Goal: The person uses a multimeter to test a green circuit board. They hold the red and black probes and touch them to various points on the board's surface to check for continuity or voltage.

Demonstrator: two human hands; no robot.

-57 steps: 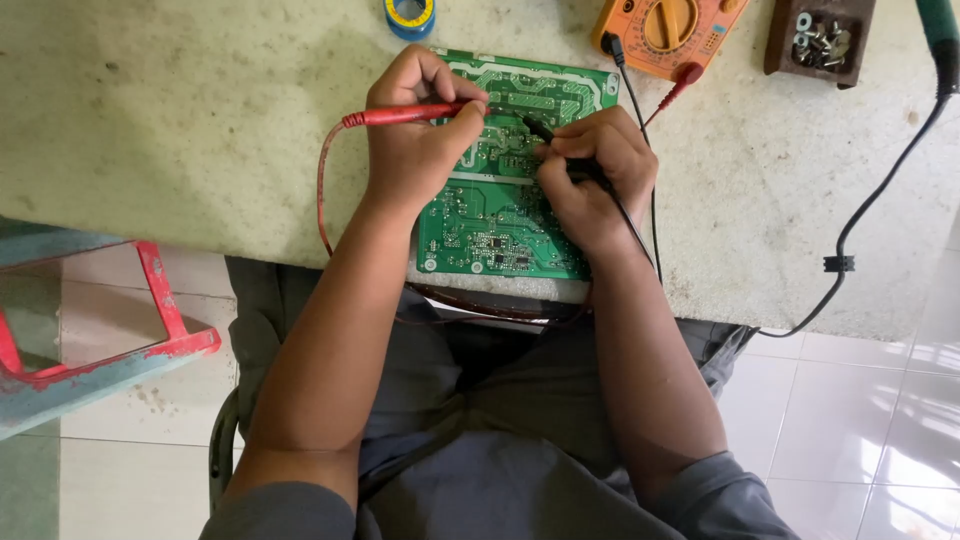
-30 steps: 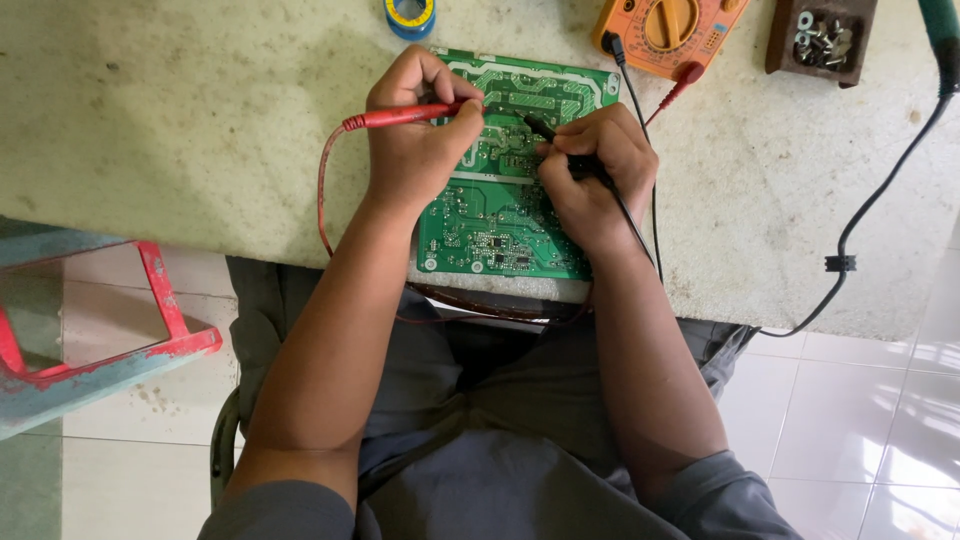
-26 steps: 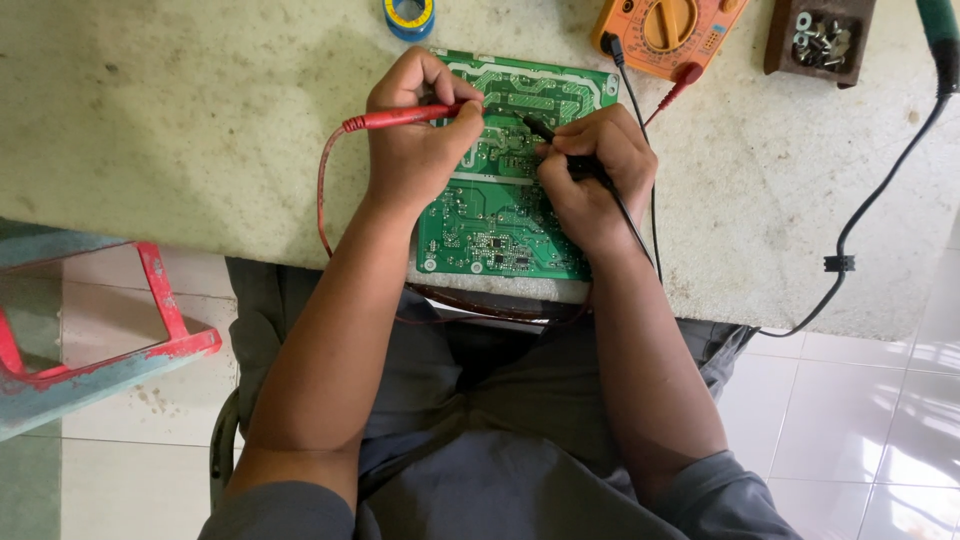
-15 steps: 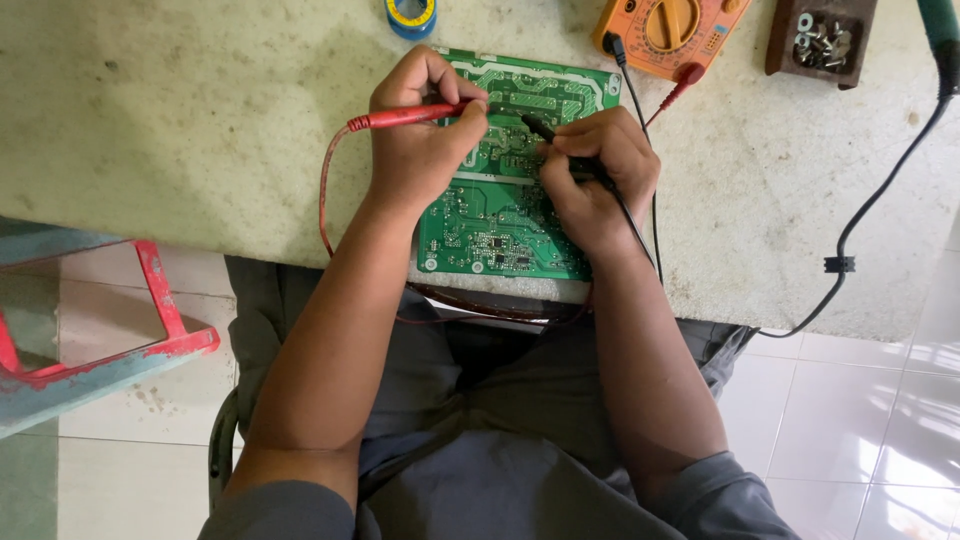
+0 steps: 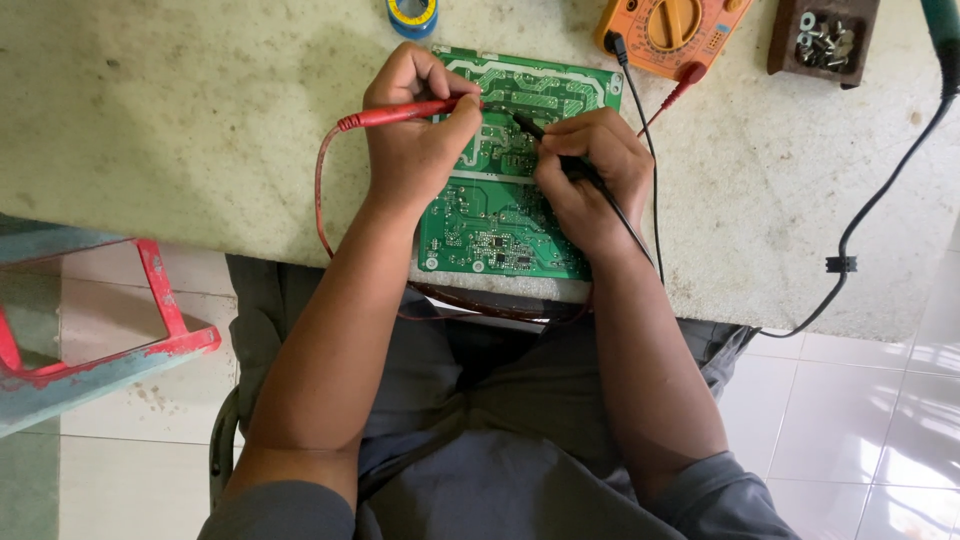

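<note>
A flat green circuit board (image 5: 505,200) lies solder side up near the front edge of the tabletop (image 5: 180,130), its surface a web of pale traces, silver solder dots and small dark chips, with white outlines near the far corners. Both hands rest on it. The left hand (image 5: 415,140) is curled around a slim red probe (image 5: 405,112), pinching the smooth plastic shaft between thumb and fingers so that the tip points onto the upper middle of the board. A thin red lead (image 5: 320,190) loops from the probe's back end down past the wrist and over the tabletop's edge. The right hand (image 5: 585,175) is closed in a pen grip on a black probe (image 5: 530,125), whose tip meets the board just beside the red one; its black lead (image 5: 635,225) trails back over the wrist.

Beyond the board sits an orange multimeter (image 5: 675,30) with a round dial, red and black plugs seated in its near edge. To its right stands a small brown box (image 5: 825,40) of metal screws and nuts. A blue and yellow roll of tape (image 5: 412,15) sits at the far edge, left of the board. A thicker black cable (image 5: 880,195) curves across the right side of the tabletop, which is pale, mottled and rough like stone or concrete. Below, grey cloth covers the person's lap, and a worn red and teal metal frame (image 5: 100,350) stands on glossy white floor tiles (image 5: 870,420).
</note>
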